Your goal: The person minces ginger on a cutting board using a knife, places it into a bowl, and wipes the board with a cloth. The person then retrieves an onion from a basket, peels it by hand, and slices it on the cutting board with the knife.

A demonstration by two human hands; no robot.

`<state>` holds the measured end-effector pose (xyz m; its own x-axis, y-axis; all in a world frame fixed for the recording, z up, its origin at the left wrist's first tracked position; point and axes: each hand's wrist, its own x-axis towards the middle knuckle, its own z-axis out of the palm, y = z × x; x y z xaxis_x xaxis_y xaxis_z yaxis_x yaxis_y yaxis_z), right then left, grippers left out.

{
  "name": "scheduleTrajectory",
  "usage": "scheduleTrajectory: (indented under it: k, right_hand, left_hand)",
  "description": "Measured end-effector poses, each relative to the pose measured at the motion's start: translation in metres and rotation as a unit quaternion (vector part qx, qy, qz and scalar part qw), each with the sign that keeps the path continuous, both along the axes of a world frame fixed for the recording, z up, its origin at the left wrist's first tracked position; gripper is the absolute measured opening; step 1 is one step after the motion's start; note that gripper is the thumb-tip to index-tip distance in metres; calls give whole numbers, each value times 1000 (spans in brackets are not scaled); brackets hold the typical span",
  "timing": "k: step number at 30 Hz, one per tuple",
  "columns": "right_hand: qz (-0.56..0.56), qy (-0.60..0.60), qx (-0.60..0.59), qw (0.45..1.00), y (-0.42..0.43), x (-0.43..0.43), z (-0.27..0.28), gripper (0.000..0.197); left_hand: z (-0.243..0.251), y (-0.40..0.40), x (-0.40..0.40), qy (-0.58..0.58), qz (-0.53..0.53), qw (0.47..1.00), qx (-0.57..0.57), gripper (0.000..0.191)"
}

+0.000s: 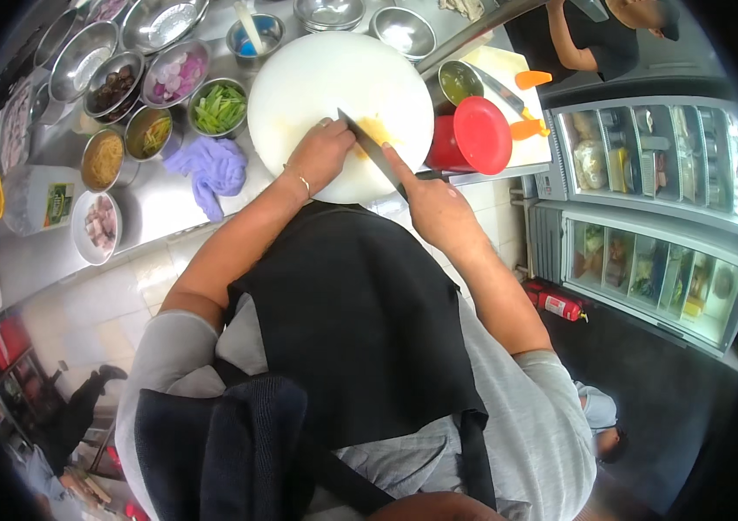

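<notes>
A round white cutting board [343, 75] lies before me on the steel counter. My right hand [437, 202] grips a kitchen knife [377, 155], its index finger stretched along the blade. The blade slants across the board, tip pointing away from me. Finely cut yellow food [377, 129] lies on the board just right of the blade. On the blade's left side rests my left hand [322, 153], fingertips curled under close to the steel. Whatever may be beneath those fingers is hidden.
Left of the board stand steel bowls of sliced green vegetable [219, 107], purple onion [177, 73] and yellow shreds [103, 159]. A purple cloth [209, 170] lies nearby. At right are a red container [444, 144] and orange-handled knives [526, 129]. Another person [580, 39] stands beyond.
</notes>
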<state>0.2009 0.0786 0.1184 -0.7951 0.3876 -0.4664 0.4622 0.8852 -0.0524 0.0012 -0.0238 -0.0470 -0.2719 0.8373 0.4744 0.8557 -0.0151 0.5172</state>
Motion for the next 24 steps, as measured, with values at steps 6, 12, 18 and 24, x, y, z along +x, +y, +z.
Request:
scheduleTrajectory:
  k: [6,12,18,24]
  right_hand:
    - [6,34,-11,999,0,1,-5,103]
    - [0,16,-13,1000,4,-2,-6,102]
    - [-16,53,-43,998,7,5,-23,98]
    - [-13,44,-44,998,12,4,-24,97]
  left_hand:
    - [-2,1,-2,6,-7,1000,15,7]
    - [-4,-1,-1,1,-3,1000,9,8]
    - [0,-9,-2,12,-3,1000,-28,10]
    - [-1,-6,-11,27,3,1000,-14,13]
